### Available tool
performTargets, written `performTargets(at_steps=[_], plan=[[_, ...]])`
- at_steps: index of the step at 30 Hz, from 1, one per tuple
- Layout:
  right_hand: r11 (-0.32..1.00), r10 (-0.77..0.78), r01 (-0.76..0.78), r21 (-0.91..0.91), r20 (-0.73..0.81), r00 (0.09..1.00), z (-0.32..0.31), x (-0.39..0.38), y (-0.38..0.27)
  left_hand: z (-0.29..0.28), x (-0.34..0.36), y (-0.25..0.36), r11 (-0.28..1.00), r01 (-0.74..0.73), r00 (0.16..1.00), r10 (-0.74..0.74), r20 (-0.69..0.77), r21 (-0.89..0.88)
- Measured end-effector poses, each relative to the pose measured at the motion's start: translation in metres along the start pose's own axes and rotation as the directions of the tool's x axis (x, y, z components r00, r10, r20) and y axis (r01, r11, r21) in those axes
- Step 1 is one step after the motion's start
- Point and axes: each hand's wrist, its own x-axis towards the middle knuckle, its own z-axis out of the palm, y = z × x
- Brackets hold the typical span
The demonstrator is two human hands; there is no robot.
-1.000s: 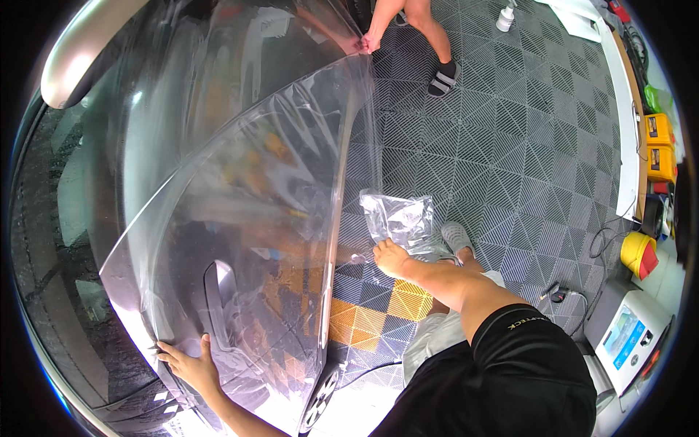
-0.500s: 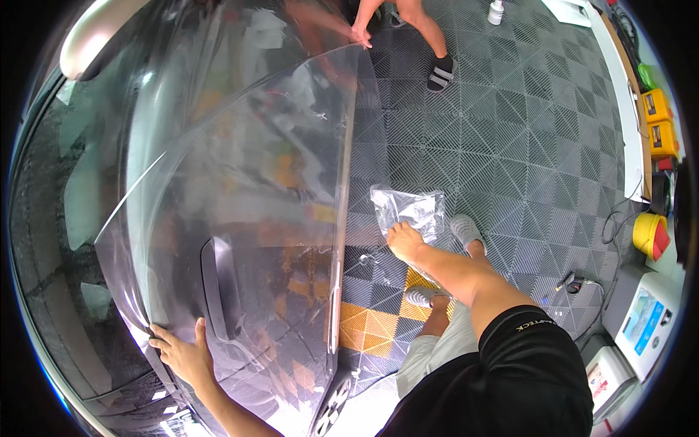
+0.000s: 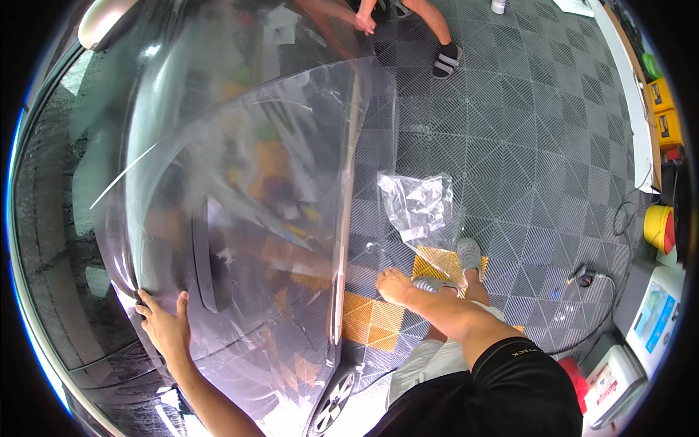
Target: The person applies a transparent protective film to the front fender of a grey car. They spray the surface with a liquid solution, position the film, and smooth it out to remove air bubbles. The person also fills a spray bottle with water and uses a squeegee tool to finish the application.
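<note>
A large clear film (image 3: 240,138) drapes over the car door (image 3: 269,320) and its dark handle (image 3: 202,255), with bright creases across it. My left hand (image 3: 166,324) lies with fingers spread on the film, by the lower window edge. Over the floor just right of the door's edge, my right hand (image 3: 394,285) is closed, fingers curled. What it holds, if anything, cannot be made out. Beyond it a crumpled clear plastic sheet (image 3: 419,207) lies on the floor. At the far end, a co-worker's hand (image 3: 366,23) is close to the film.
A co-worker's sandalled foot (image 3: 446,60) stands on the grey tiled floor (image 3: 524,146). At right are yellow boxes (image 3: 666,127), a yellow-and-red container (image 3: 659,227), a device with a screen (image 3: 655,313) and a cable with a connector (image 3: 582,277). The car's mirror (image 3: 105,23) juts out far left.
My right hand has drawn back toward me, away from the crumpled plastic. My left hand stays spread on the film by the window edge. The film's raised fold has shifted and lies differently.
</note>
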Motion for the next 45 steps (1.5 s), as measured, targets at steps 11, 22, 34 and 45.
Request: performTargets(at_steps=[11, 22, 34, 45], plan=[[0.929, -0.322, 0.281, 0.239, 0.154, 0.934, 0.086, -0.077, -0.205, 0.000, -0.013, -0.021, 0.989, -0.126, 0.991, 0.123, -0.044, -0.074], [0.795, -0.536, 0.498, 0.346, 0.016, 0.844, 0.219, -0.061, -0.443, 0.056, 0.016, -0.094, 0.805, -0.592, 0.755, 0.539, -0.373, -0.034], [0.591, -0.735, 0.678, 0.438, -0.056, 0.676, 0.321, -0.101, -0.599, 0.141, -0.080, -0.160, 0.821, -0.553, 0.665, 0.335, -0.668, -0.140], [0.609, -0.704, 0.651, 0.454, -0.070, 0.707, 0.322, -0.097, -0.689, 0.210, -0.251, -0.227, 0.768, -0.368, 0.927, 0.344, -0.147, -0.524]])
